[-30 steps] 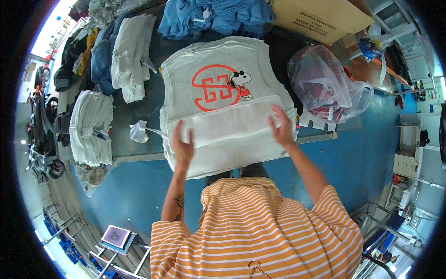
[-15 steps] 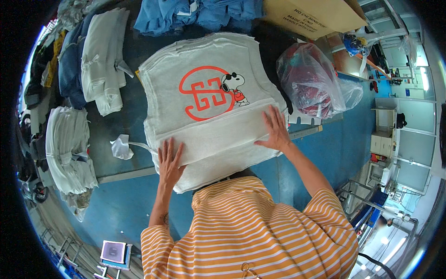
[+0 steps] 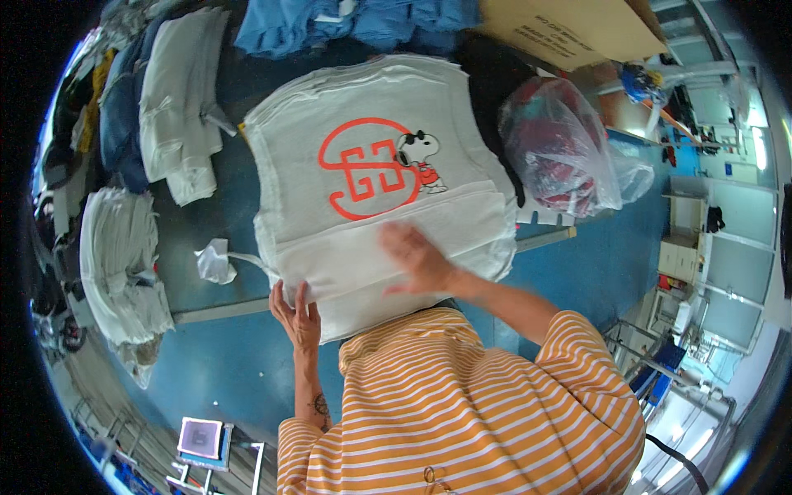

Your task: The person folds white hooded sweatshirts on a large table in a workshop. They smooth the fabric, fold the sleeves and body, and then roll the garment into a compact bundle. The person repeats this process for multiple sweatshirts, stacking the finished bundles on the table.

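A stack of white cut shirt panels (image 3: 289, 181) lies in front of me, its top piece printed with a red emblem (image 3: 367, 169) and a cartoon dog in sunglasses (image 3: 422, 157). Across the lower part runs a folded white band (image 3: 342, 260). My left hand (image 3: 299, 320) is at the lower left edge of the stack, fingers bent and apart, touching the cloth. Over the folded band is my right hand (image 3: 417, 262), smeared by motion, thumb spread from the fingers, with nothing seen in it. Whether it touches the cloth I cannot tell.
Bundles of white cloth (image 3: 122, 264) and folded white pieces (image 3: 180, 107) lie to the left, near a white tag-like scrap (image 3: 214, 261). Blue garments (image 3: 355, 25) and a cardboard box (image 3: 569, 29) stand behind. A clear plastic bag of red cloth (image 3: 561, 148) sits right.
My right hand has swept left from the right side of the stack to its middle. My left hand has slid slightly down toward the lower left edge, its fingers more bent.
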Available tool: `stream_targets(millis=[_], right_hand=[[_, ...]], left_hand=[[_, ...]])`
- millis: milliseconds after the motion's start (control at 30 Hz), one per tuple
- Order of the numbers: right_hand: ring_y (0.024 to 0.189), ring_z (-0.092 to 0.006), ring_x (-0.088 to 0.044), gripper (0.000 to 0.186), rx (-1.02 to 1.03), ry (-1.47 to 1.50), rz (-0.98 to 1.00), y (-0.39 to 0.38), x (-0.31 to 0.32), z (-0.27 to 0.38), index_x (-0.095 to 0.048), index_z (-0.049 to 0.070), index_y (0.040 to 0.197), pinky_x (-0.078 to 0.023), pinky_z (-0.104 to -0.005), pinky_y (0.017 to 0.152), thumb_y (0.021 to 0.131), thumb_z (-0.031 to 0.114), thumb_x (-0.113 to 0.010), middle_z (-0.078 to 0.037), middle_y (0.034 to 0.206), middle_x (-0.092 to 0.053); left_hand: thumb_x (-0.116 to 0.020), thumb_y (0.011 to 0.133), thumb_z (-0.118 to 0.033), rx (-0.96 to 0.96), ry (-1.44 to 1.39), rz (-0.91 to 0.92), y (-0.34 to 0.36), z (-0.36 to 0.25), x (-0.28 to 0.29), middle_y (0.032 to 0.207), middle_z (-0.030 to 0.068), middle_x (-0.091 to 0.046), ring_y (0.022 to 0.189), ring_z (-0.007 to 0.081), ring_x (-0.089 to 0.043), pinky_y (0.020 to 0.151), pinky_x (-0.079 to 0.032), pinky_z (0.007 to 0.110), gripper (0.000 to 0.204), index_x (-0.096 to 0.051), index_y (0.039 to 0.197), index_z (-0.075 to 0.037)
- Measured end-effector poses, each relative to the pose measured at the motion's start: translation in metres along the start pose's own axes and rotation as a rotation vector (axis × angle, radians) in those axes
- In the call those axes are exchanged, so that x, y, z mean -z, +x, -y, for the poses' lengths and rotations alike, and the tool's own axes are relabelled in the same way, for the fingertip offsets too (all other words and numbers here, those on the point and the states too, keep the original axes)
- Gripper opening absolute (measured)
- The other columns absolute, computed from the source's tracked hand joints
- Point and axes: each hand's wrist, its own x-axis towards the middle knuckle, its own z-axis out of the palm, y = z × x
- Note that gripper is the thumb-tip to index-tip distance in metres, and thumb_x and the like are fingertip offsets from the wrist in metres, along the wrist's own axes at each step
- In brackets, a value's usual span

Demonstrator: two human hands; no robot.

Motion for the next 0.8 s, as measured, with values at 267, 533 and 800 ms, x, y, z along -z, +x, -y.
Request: stream_targets(millis=[267, 533, 800], right_hand=[[0.123, -0.0383, -0.058, 0.076, -0.073, 0.048, 0.026, 0.089, -0.061, 0.055, -0.051, 0.000, 0.137, -0.049, -0.0451, 0.105, 0.065, 0.009, -0.075, -0.021, 0.138, -0.056], [0.122, -0.0387, -0.060, 0.086, 0.087, 0.065, -0.073, 0.091, 0.025, 0.076, -0.048, 0.002, 0.143, -0.052, -0.0450, 0.102, 0.060, 0.004, -0.073, -0.017, 0.139, -0.058], [0.120, -0.0380, -0.061, 0.080, -0.008, 0.050, -0.056, 0.077, -0.001, 0.072, -0.051, 0.003, 0.140, -0.053, -0.0447, 0.101, 0.063, -0.003, -0.070, -0.016, 0.137, -0.059]], left_hand=[[-0.067, 0.097, -0.030, 0.483, -0.361, -0.210, 0.003, -0.022, 0.029, 0.145, 0.0225, -0.045, 0.132, 0.0360, -0.046, 0.106, -0.043, 0.047, 0.051, -0.052, 0.141, -0.009], [-0.038, 0.098, -0.069, 1.044, -2.032, 0.100, 0.116, -0.013, 0.008, 0.133, 0.0182, -0.059, 0.111, 0.0279, -0.062, 0.094, -0.051, 0.042, 0.080, -0.047, 0.144, -0.005], [-0.047, 0.102, -0.055, 0.870, -1.235, -0.289, 0.165, 0.193, 0.056, 0.075, 0.0071, -0.062, 0.063, 0.0175, -0.060, 0.060, -0.051, 0.031, 0.059, -0.058, 0.111, 0.002]])
